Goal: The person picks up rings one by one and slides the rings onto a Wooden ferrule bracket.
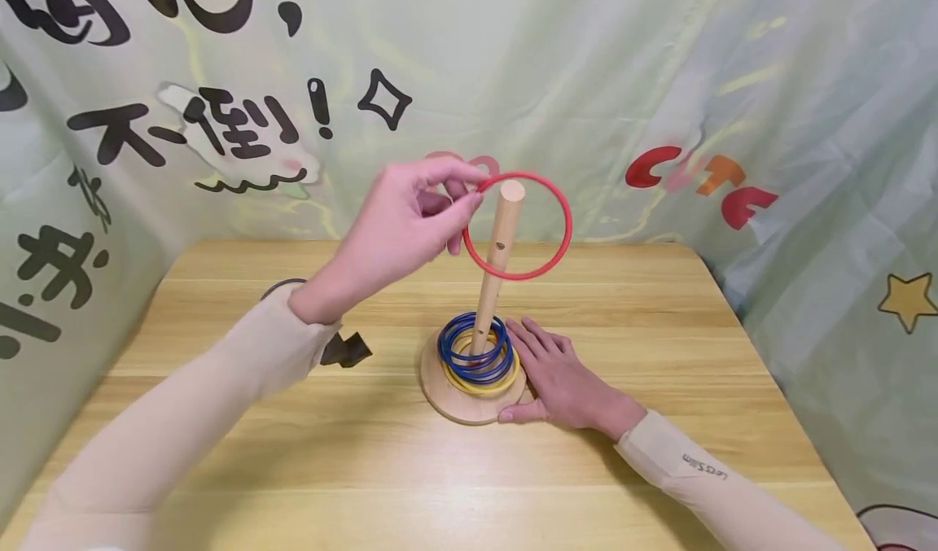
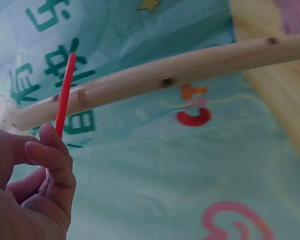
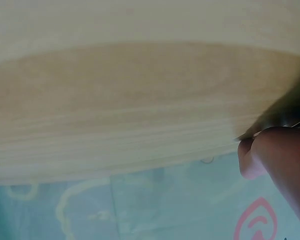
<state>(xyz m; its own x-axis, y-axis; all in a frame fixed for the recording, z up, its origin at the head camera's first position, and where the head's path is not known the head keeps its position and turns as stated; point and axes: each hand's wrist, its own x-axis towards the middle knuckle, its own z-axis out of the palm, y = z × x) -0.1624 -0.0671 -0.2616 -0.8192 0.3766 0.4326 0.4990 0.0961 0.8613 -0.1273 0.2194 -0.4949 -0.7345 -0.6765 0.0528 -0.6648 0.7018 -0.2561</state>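
My left hand (image 1: 410, 217) pinches a thin red ring (image 1: 570, 229) by its left side, high over the table. A wooden peg (image 1: 493, 282) stands on a round wooden base (image 1: 447, 400), its top showing inside the ring's outline. In the left wrist view, the red ring (image 2: 66, 92) appears edge-on, crossing the peg (image 2: 140, 80) near its tip. Several blue rings (image 1: 472, 376) lie loosely around the peg's foot, over yellow rings (image 1: 498, 388). With fingers extended, my right hand (image 1: 567, 384) rests beside the base, thumb at its near edge; the right wrist view shows only part of it.
Behind the left forearm, part of a dark blue ring (image 1: 282, 285) shows on the wooden table (image 1: 623, 290). A small dark object (image 1: 347, 349) shows by the left cuff. Printed cloth (image 1: 572, 71) hangs around the table's back and sides.
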